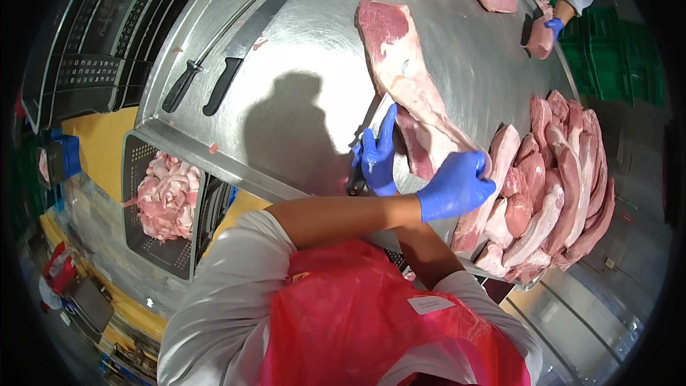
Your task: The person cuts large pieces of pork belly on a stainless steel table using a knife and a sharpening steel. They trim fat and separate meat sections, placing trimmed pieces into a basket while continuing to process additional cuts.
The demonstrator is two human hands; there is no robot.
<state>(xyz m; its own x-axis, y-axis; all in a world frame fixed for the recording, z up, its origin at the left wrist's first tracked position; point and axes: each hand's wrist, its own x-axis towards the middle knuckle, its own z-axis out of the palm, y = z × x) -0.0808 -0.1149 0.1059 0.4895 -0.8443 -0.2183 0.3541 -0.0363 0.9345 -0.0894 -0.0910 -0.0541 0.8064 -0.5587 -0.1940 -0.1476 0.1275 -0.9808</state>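
Observation:
My forearms cross over the steel table. My left hand (457,186), blue-gloved, reaches across to the right and is closed on the near end of a long strip of meat (407,64), pink with a pale fat layer. My right hand (377,157), gloved too, lies left of it under the crossing arm. Its fingers are round the black handle of a knife (355,180), with one finger stretched upward along the meat. The blade runs up beside the strip's left edge and is partly hidden. A darker red flap of meat (414,143) shows under the strip.
A pile of meat strips (557,186) covers the table's right corner. A larger knife (246,46) and a sharpening steel (193,64) lie at the left. A grey crate (161,254) holds trimmings. Across the table, a co-worker's gloved hand (554,26) holds meat near green crates (607,57).

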